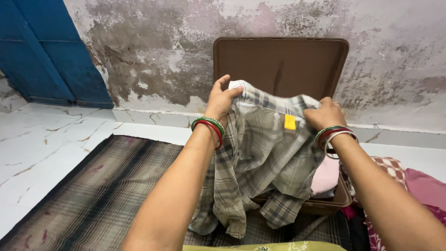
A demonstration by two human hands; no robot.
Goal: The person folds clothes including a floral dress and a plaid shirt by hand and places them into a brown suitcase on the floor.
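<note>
A grey and beige checked shirt with a small yellow tag hangs from both my hands in front of an open brown suitcase. My left hand pinches the shirt's top left corner; red and green bangles circle that wrist. My right hand grips the top right part of the shirt and wears similar bangles. The shirt's lower part drapes over the suitcase's front rim onto the mat. A pink cloth lies inside the suitcase, partly hidden by the shirt.
A dark striped mat covers the white marble floor. The suitcase lid leans against a stained wall. A blue door is at the far left. More clothes, checked and magenta, lie at right.
</note>
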